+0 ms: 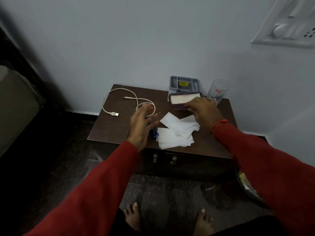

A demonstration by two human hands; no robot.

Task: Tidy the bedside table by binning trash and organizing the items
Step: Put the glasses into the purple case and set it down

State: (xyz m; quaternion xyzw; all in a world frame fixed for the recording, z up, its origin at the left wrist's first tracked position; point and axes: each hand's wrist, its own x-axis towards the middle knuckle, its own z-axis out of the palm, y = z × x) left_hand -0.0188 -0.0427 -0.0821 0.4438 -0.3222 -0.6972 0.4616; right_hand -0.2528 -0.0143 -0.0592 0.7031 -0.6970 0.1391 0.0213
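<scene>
**Fig. — Bedside tabletop, tidying barely begun**

Head view: right hand (202, 110) lay over a thick book (183, 99), fingers curled on its near edge, prob. to shift it toward the grey organizer tray (185, 82) at the wall. Left hand (144, 123) hovered spread wide, holding nothing, above a blue item (154, 132) partly hidden. White tissues (175, 132) lay loose mid-tabletop (110, 130), likely trash. Cable (119, 101) sprawled uncoiled at left; glass (218, 91) stood upright at the back right.

A home bedroom: a small wooden bedside table (119, 126) against a painted wall, bed edge (15, 103) alongside.
</scene>
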